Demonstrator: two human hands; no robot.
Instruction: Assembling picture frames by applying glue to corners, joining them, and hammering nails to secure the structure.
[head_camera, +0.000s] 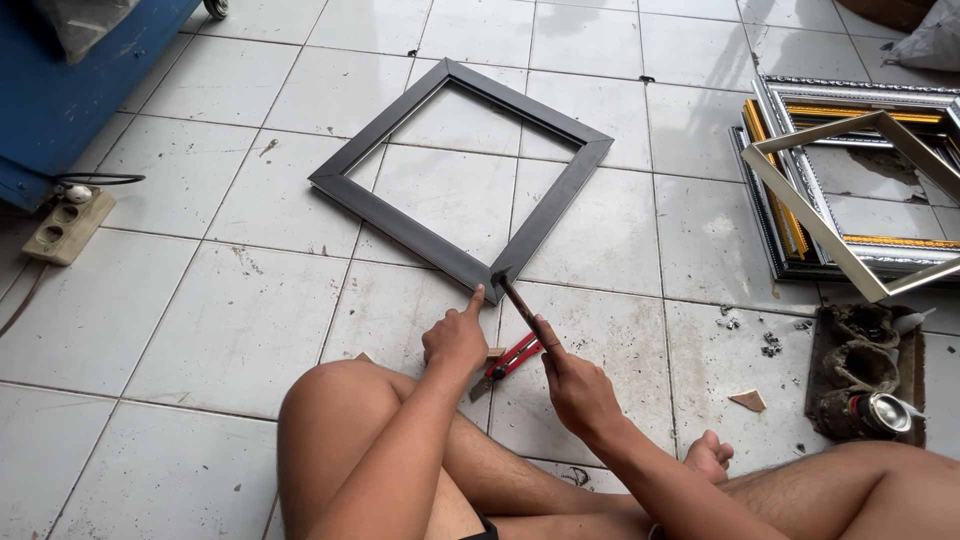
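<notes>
Seated on a white tiled floor (230, 330), bare legs folded, with a dark square picture frame (455, 180) lying flat ahead. Left hand (455, 340) mostly curled, index finger stretched out and pressed on the near corner of the frame. Right hand (578, 388) closed around a thin dark stick-like tool (520, 308), tip set against that same corner, just right of the pointing finger. Cannot tell exactly what kind of tool. Just below the near corner, between the two hands, a red utility knife (512, 357) lying on the tile. Far right of the frame, a stack of silver and gold frames (860, 180). Right of the near corner, some small scraps (748, 400) and a dirty tray with a can (868, 385). Far left of the frame, a power strip (65, 222) beside a blue cabinet (60, 90).

Possible trouble, as a judgement: tool slipping off the narrow corner and scratching the dark finish, or striking the fingertip so close beside. Frame sliding on the smooth tile under too weak finger pressure. Knife near the wrists, maybe with blade out, easy to brush against.
</notes>
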